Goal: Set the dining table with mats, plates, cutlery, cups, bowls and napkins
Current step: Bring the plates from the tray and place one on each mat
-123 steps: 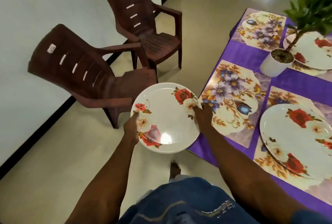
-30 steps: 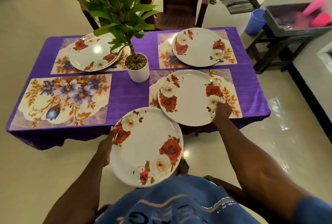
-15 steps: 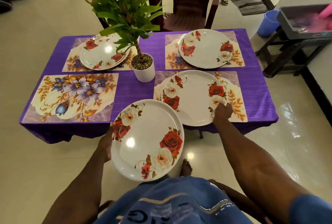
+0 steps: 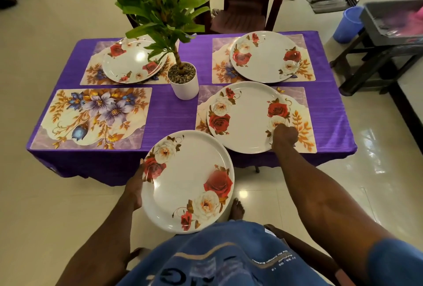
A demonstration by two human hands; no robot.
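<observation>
The right hand (image 4: pixel 285 135) has just set a plate (image 4: pixel 247 117) on the mat (image 4: pixel 302 125) at three o'clock, fingers still pinching its rim; the left hand (image 4: pixel 135 186) grips the last plate (image 4: pixel 187 180) for the bare mat (image 4: pixel 91 118) at nine.

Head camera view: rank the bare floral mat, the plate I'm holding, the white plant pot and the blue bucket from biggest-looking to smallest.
1. bare floral mat
2. held plate, though it is nearest the camera
3. and 4. white plant pot and blue bucket: they look alike, and the bucket is farther and partly hidden

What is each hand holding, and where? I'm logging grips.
The left hand grips a loose plate by its left rim. The right hand holds the near-right rim of the plate on the mat.
</observation>
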